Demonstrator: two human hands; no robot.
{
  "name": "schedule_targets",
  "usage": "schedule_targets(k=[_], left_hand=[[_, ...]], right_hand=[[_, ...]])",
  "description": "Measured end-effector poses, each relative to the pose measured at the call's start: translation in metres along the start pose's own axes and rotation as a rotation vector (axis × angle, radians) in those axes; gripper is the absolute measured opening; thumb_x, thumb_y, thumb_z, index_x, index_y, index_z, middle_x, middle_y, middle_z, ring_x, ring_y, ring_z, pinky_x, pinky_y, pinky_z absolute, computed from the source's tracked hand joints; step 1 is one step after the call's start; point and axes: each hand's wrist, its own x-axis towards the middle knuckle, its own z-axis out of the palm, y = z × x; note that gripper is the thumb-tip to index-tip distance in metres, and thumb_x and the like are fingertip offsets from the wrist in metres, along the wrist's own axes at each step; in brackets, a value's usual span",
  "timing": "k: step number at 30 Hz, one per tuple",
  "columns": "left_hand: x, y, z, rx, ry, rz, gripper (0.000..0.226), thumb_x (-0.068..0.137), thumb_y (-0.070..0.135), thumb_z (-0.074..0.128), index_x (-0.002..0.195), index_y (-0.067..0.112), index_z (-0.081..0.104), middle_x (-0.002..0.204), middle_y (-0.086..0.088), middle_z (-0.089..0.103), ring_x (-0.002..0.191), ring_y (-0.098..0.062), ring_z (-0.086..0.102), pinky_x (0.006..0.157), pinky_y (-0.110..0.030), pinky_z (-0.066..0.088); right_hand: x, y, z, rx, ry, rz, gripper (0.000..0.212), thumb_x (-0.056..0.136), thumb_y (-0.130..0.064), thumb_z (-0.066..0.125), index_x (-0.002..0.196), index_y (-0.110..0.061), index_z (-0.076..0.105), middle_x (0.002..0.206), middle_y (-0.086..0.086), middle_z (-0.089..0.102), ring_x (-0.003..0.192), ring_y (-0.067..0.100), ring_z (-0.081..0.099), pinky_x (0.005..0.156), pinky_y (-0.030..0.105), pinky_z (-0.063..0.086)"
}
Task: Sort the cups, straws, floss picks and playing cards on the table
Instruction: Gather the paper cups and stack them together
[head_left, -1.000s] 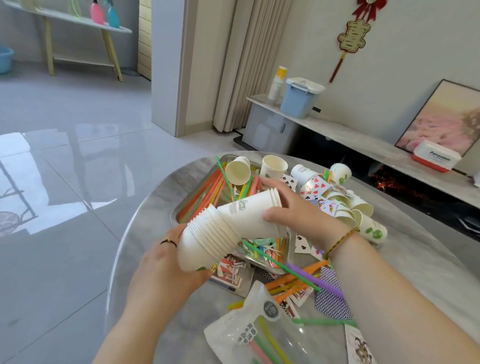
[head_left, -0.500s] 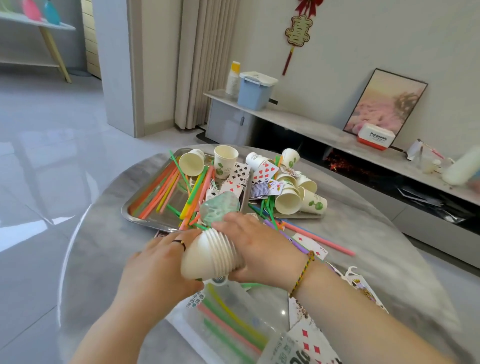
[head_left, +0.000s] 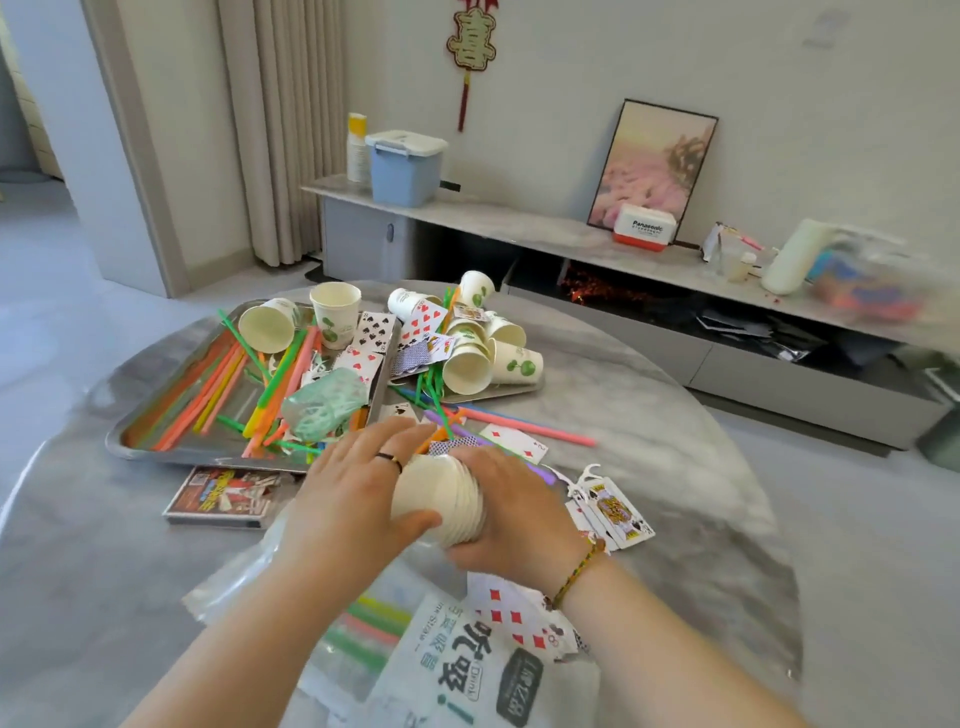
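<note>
At far left of the surface (head_left: 675, 415): metal tray (head_left: 156, 444) with loose straws (head_left: 208, 395). Next, left hand (head_left: 353, 499), fingers curled over the closed end of the nested cup stack (head_left: 441, 493), thumb underneath. Stack low over the near middle, on its side, long axis left to right, rims toward the right; contact with the surface not determinable. At those rims, right hand (head_left: 519, 519), wrapped round and gripping. Equally near, both hands; neither free. Beyond and rightward, loose cups (head_left: 488, 364), well apart from the stack. Judged: upright turn required before setting down.
</note>
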Motion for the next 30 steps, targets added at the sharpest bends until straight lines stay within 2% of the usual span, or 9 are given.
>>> schedule_targets(k=[1, 3, 6, 8, 11, 15, 20, 25, 30], left_hand=[[0.007, 0.011, 0.005, -0.111, -0.012, 0.018, 0.079, 0.065, 0.028, 0.079, 0.133, 0.028, 0.041, 0.138, 0.012, 0.037, 0.128, -0.014, 0.039, 0.105, -0.029, 0.027], [0.019, 0.029, 0.013, -0.33, 0.009, 0.036, 0.075, 0.073, 0.027, 0.073, 0.132, 0.04, 0.029, 0.135, 0.028, 0.02, 0.126, 0.004, 0.024, 0.103, -0.015, 0.017], [0.035, 0.048, 0.03, -0.506, 0.056, 0.008, 0.067, 0.079, 0.028, 0.065, 0.122, 0.05, 0.018, 0.131, 0.034, 0.011, 0.128, 0.004, 0.018, 0.106, -0.019, 0.016], [0.04, 0.05, 0.049, -0.416, -0.01, 0.001, 0.059, 0.087, 0.032, 0.054, 0.135, 0.041, 0.021, 0.14, 0.027, 0.014, 0.136, -0.004, 0.018, 0.11, -0.025, 0.016], [0.047, 0.048, 0.083, -0.21, -0.209, -0.022, 0.057, 0.093, 0.037, 0.043, 0.143, 0.028, 0.019, 0.152, 0.013, 0.014, 0.139, -0.008, 0.016, 0.111, -0.024, 0.014], [0.053, 0.043, 0.111, -0.013, -0.406, -0.046, 0.054, 0.095, 0.043, 0.033, 0.144, 0.029, 0.015, 0.153, 0.011, 0.011, 0.139, -0.009, 0.018, 0.111, -0.024, 0.016], [0.059, 0.036, 0.132, 0.19, -0.542, -0.034, 0.056, 0.096, 0.042, 0.032, 0.146, 0.028, 0.012, 0.154, 0.01, 0.007, 0.142, -0.011, 0.008, 0.115, -0.03, 0.005], [0.06, 0.036, 0.136, 0.217, -0.509, -0.043, 0.054, 0.097, 0.039, 0.03, 0.146, 0.027, 0.012, 0.155, 0.009, 0.001, 0.142, -0.011, 0.003, 0.115, -0.03, 0.0], [0.057, 0.025, 0.124, 0.158, -0.411, -0.078, 0.049, 0.098, 0.034, 0.032, 0.144, 0.031, 0.015, 0.154, 0.009, 0.002, 0.142, -0.01, 0.004, 0.114, -0.028, 0.0]], right_hand=[[-0.009, 0.01, -0.005, 0.039, 0.026, 0.042, 0.069, 0.067, -0.023, 0.073, 0.129, -0.016, 0.043, 0.124, -0.002, 0.05, 0.116, 0.016, 0.046, 0.085, 0.017, 0.031], [-0.023, 0.029, -0.012, 0.133, 0.082, 0.131, 0.067, 0.067, -0.022, 0.075, 0.126, -0.018, 0.043, 0.118, -0.003, 0.051, 0.11, 0.015, 0.048, 0.081, 0.014, 0.03], [-0.04, 0.065, -0.017, 0.417, 0.188, 0.341, 0.063, 0.066, -0.016, 0.077, 0.111, -0.038, 0.039, 0.106, -0.013, 0.049, 0.092, 0.005, 0.051, 0.077, 0.016, 0.039], [-0.048, 0.089, -0.02, 0.618, 0.321, 0.507, 0.059, 0.067, -0.008, 0.076, 0.1, -0.039, 0.038, 0.099, -0.017, 0.05, 0.086, 0.0, 0.052, 0.075, 0.021, 0.041], [-0.056, 0.134, -0.024, 0.745, 0.543, 0.674, 0.06, 0.069, -0.001, 0.075, 0.108, -0.025, 0.036, 0.09, -0.016, 0.05, 0.085, 0.012, 0.052, 0.076, 0.025, 0.037], [-0.063, 0.179, -0.025, 0.733, 0.74, 0.8, 0.065, 0.074, -0.005, 0.072, 0.126, -0.009, 0.034, 0.101, -0.001, 0.049, 0.091, 0.019, 0.047, 0.077, 0.026, 0.034], [-0.064, 0.211, -0.012, 0.586, 0.728, 0.93, 0.07, 0.072, -0.018, 0.075, 0.127, -0.01, 0.032, 0.107, 0.002, 0.052, 0.101, 0.029, 0.053, 0.083, 0.035, 0.042], [-0.063, 0.225, -0.008, 0.421, 0.664, 0.969, 0.076, 0.071, -0.024, 0.075, 0.132, -0.009, 0.032, 0.123, 0.016, 0.055, 0.116, 0.038, 0.046, 0.093, 0.043, 0.042], [-0.071, 0.217, -0.007, 0.385, 0.635, 0.918, 0.07, 0.069, -0.023, 0.076, 0.126, -0.008, 0.038, 0.122, 0.015, 0.056, 0.111, 0.038, 0.052, 0.091, 0.044, 0.042]])
